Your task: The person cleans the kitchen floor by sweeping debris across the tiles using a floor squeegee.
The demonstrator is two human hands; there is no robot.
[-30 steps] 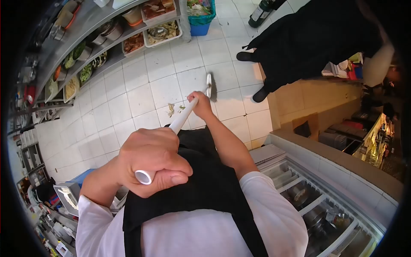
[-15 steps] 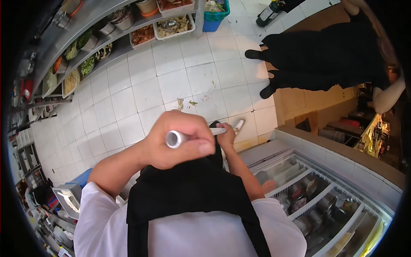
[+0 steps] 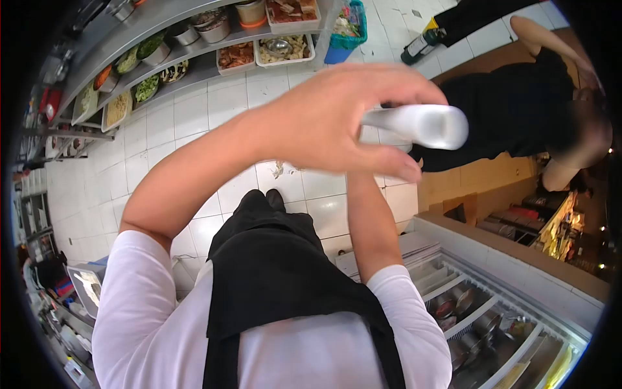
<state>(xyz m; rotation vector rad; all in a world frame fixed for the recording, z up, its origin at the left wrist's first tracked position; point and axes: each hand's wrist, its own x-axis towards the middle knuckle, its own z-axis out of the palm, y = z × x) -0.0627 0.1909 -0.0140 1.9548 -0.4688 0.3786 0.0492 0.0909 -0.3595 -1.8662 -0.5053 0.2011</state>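
My left hand [image 3: 330, 120] is raised in front of me, blurred by motion. Its thumb and fingers curve loosely round a white pole [image 3: 446, 127], which lies in the crook of the hand. The pole's rounded end points up toward the camera, and its far part is hidden behind my hand. My right forearm [image 3: 370, 223] reaches forward beneath it, but the right hand itself is covered by the left. My black apron [image 3: 278, 279] hangs below both arms.
Shelves [image 3: 188, 61] with food containers line the far left. A blue bin [image 3: 340, 48] and a fire extinguisher [image 3: 420, 47] stand beyond. A person in black [image 3: 505, 110] is at the right, near a glass-topped cooler [image 3: 499, 301]. Food scraps [image 3: 277, 170] lie on the tiled floor.
My left hand has moved up and to the right, and its grip on the pole has loosened. The pole's end has shifted right. My right hand, visible before, is now hidden.
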